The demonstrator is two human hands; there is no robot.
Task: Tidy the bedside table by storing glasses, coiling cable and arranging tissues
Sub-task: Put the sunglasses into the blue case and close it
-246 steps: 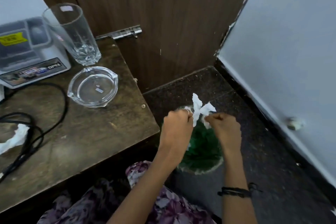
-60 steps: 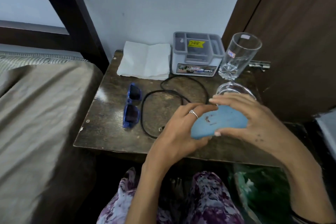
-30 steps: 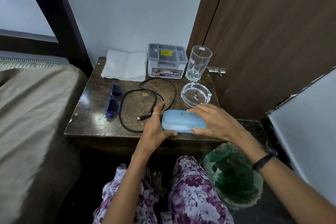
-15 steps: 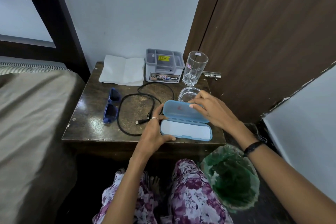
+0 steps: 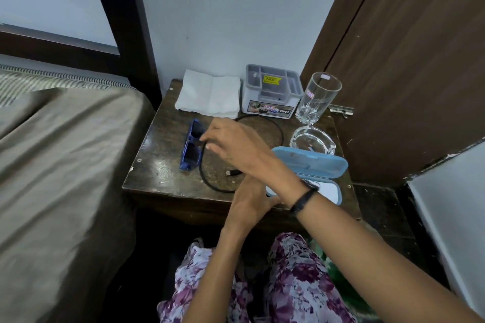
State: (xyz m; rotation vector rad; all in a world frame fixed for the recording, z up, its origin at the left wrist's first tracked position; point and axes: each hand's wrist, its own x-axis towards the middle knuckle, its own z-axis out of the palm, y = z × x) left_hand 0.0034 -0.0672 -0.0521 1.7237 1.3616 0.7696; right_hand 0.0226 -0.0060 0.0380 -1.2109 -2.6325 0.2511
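Right hand (image 5: 236, 147) reaches across the counter (image 5: 162, 176) — fingertips at the blue glasses (image 5: 191, 147), grip unclear. Left hand (image 5: 252, 199) steadies the gaping blue case (image 5: 312, 165) — its fingers hidden.

Blue glasses (image 5: 191, 145) flat — case (image 5: 312, 165) open.

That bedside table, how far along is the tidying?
Done: tissues lie stacked, case is open. In hand: right hand reaches the sunglasses, grasp unclear; left hand steadies the case. Left: casing them, coiling the cable.
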